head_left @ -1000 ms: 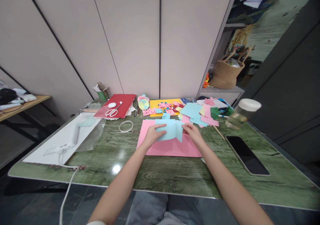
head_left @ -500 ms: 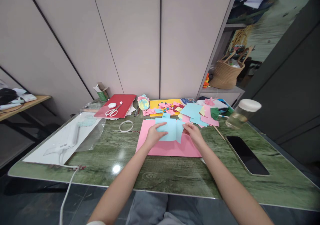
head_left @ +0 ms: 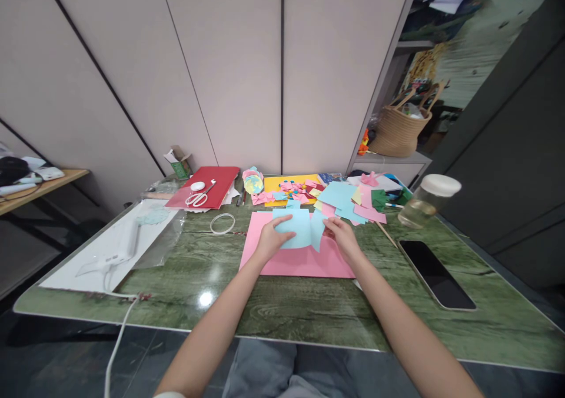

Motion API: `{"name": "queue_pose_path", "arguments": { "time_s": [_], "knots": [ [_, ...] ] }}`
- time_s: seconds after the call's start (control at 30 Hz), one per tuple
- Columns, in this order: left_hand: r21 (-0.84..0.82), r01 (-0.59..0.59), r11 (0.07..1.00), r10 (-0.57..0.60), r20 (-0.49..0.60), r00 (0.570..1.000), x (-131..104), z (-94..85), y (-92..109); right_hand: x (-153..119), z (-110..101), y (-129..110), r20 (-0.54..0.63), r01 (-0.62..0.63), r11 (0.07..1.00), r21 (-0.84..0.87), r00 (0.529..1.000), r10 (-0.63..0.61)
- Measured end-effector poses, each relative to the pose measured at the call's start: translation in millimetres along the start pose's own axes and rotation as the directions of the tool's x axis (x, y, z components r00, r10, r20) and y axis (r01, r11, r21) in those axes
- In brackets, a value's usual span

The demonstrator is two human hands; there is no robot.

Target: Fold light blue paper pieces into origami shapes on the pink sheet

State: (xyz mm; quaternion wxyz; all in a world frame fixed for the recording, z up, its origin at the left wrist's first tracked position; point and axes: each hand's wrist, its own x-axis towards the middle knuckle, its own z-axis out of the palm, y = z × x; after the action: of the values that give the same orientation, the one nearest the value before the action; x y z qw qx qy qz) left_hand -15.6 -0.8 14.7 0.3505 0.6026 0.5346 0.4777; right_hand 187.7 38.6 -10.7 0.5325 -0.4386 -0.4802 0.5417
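Observation:
A light blue sheet of paper (head_left: 299, 228) is held up over a pink sheet (head_left: 300, 264) in the middle of the table. My left hand (head_left: 272, 237) grips its left side, with the thumb in front and the fingers along the edge. At the other side, my right hand (head_left: 339, 232) pinches a narrow part of the blue paper between thumb and fingertips. That narrow part angles away from the rest along a vertical line. Whether it is folded or torn there, I cannot tell.
Behind the hands lie blue and pink paper pieces (head_left: 338, 196) and a yellow sheet (head_left: 273, 199). Scissors (head_left: 197, 198) rest on a red folder (head_left: 219, 189). A lidded bottle (head_left: 421, 206) and a phone (head_left: 435, 274) are right; a white glue gun (head_left: 117, 256) is left.
The blue paper has shifted very slightly left, and its narrow right part tilts a little more. Both hands keep their hold.

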Motion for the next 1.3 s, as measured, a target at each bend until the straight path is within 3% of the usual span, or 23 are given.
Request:
{"name": "queue_pose_path", "arguments": {
  "time_s": [0.13, 0.3, 0.67, 1.0, 1.23, 1.3],
  "knots": [
    [-0.011, -0.001, 1.000, 0.001, 0.006, 1.000, -0.2, -0.5, 1.5, -4.0, 3.1, -5.9, 0.059, -0.037, 0.996, 0.086, 0.998, 0.032],
    [-0.046, -0.033, 0.998, 0.033, 0.017, 0.999, -1.5, -1.6, 3.9, -11.3, 9.6, -13.2, 0.234, -0.214, 0.970, 0.115, 0.955, 0.183],
    [-0.080, 0.027, 0.996, -0.025, 0.021, 0.999, -0.5, -0.4, -0.5, -6.4, 5.1, -5.3, 0.098, -0.065, 0.994, 0.091, 0.994, 0.056],
    [-0.087, 0.006, 0.996, -0.006, -0.005, 1.000, 1.7, -1.1, -5.2, -6.0, 6.9, -5.9, 0.037, -0.054, 0.991, 0.120, 0.998, 0.050],
    [-0.031, -0.037, 0.999, 0.037, 0.023, 0.999, 0.9, -3.8, -2.6, -9.8, 9.3, -11.4, 0.194, -0.150, 0.982, 0.111, 0.973, 0.127],
    [-0.027, -0.025, 0.999, 0.026, 0.033, 0.999, 0.6, -3.8, -2.3, -10.0, 8.9, -11.8, 0.193, -0.136, 0.985, 0.110, 0.975, 0.113]
  ]
}}
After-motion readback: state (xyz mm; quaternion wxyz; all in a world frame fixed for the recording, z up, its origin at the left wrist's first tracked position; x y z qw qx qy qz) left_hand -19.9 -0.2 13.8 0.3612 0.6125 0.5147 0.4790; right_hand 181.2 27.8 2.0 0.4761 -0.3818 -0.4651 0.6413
